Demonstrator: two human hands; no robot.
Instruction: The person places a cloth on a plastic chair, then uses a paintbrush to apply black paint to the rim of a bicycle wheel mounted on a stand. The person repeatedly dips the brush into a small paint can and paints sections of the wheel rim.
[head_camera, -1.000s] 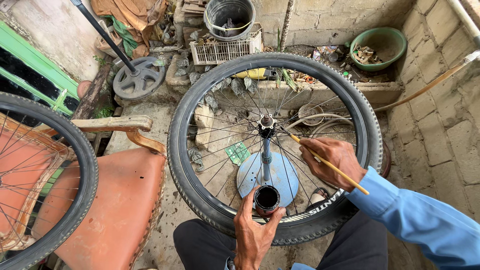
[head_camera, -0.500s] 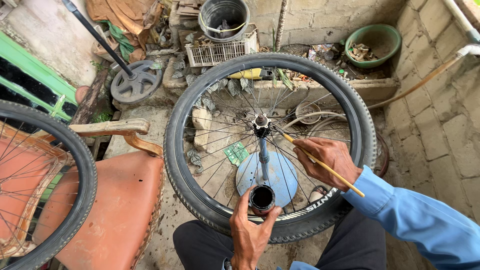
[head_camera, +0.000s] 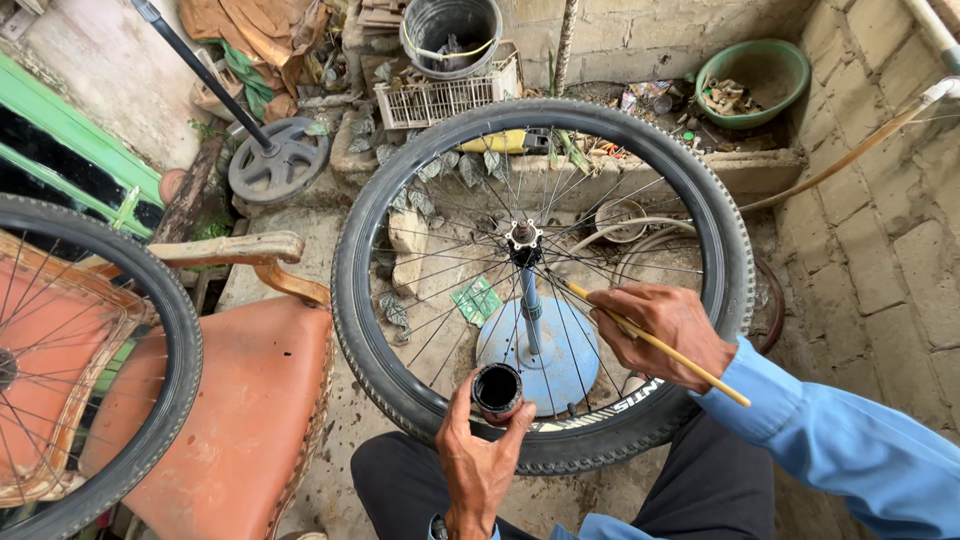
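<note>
A bicycle wheel (head_camera: 400, 390) with a black tyre and thin spokes lies flat on a blue stand (head_camera: 540, 350). Its hub (head_camera: 523, 240) sits on top of the stand's post. My left hand (head_camera: 478, 465) holds a small dark round tin (head_camera: 497, 390) over the near rim of the tyre. My right hand (head_camera: 668, 325) grips a thin yellow stick (head_camera: 690, 364) like a brush, its tip among the spokes just right of the hub.
An orange padded chair (head_camera: 235, 400) with a wooden arm stands to the left, beside a second wheel (head_camera: 150, 310). A grey bucket (head_camera: 450, 25), white crate (head_camera: 445, 98), green basin (head_camera: 752, 80) and black weight disc (head_camera: 278, 160) lie behind. A brick wall (head_camera: 890, 220) is on the right.
My right hand with the stick has drifted slightly down and right from the hub. The tin in my left hand stays at the near rim.
</note>
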